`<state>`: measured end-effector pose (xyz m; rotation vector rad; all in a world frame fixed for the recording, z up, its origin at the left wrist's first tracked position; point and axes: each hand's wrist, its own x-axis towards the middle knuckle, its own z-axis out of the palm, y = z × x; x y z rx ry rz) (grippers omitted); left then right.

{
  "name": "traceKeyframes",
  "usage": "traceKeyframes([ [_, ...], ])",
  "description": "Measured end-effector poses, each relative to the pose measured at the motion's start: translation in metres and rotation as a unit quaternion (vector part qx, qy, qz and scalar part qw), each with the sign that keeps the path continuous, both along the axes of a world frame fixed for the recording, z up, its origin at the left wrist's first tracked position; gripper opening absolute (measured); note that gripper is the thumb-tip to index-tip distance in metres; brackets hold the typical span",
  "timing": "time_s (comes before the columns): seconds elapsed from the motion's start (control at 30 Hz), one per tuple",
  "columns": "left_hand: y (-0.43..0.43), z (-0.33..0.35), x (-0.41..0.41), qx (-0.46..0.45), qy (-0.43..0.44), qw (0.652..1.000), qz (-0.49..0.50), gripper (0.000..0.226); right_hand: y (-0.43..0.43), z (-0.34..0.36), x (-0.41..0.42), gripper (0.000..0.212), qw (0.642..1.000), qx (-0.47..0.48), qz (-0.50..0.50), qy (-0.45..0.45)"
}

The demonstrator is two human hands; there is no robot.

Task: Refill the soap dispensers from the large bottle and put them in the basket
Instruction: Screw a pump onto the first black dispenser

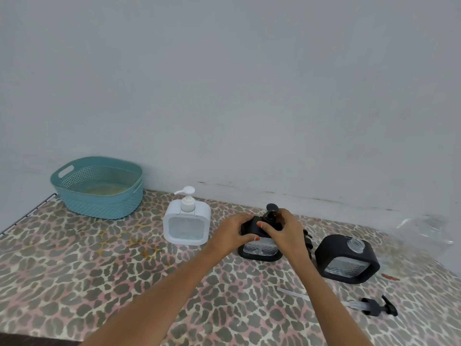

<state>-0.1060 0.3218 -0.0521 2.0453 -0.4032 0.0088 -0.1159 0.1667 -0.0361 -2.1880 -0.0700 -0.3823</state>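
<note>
Both hands are on one black soap dispenser (260, 248), which stands upright on the desk (99, 270) with its long axis vertical. The left hand (238, 227) grips its top corner. The right hand (284, 229) curls round the collar of the pump (272, 209); I cannot tell which way the nozzle points. This looks like screwing the pump on. The teal basket (99, 206) lies at ten o'clock from the hands, past the white dispenser (185, 227), with the left hand nearer. At three o'clock a second black dispenser (346, 258) stands uncapped, its loose pump (376, 305) lying flat at five o'clock. The large clear bottle (424, 231) is blurred at two o'clock.
</note>
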Motion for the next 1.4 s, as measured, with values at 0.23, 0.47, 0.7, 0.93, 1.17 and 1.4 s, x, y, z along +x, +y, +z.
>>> traceKeyframes([
  [0.23,0.0,0.0,0.001,0.007,0.005,1.0,-0.002,0.059,-0.01,0.001,-0.003,0.029,0.998,0.026,0.036,0.036],
  [0.47,0.0,-0.001,0.0,0.014,-0.006,1.0,0.002,0.06,-0.005,-0.001,-0.001,0.03,0.999,0.037,-0.026,0.003],
  [0.7,0.0,-0.001,0.001,0.019,-0.008,1.0,0.005,0.06,-0.004,0.001,-0.002,0.056,0.996,0.077,0.029,0.039],
  [0.93,0.0,0.0,0.0,0.02,-0.006,1.0,0.002,0.059,-0.011,-0.001,0.0,0.039,0.997,0.061,0.012,0.047],
  [1.17,0.001,0.0,0.001,0.021,-0.009,1.0,-0.001,0.06,-0.005,0.003,0.0,0.043,0.998,0.023,0.038,0.041],
  [1.4,0.0,0.0,0.0,0.01,-0.003,1.0,-0.003,0.059,-0.012,0.006,-0.002,0.031,0.995,0.045,0.038,0.075],
])
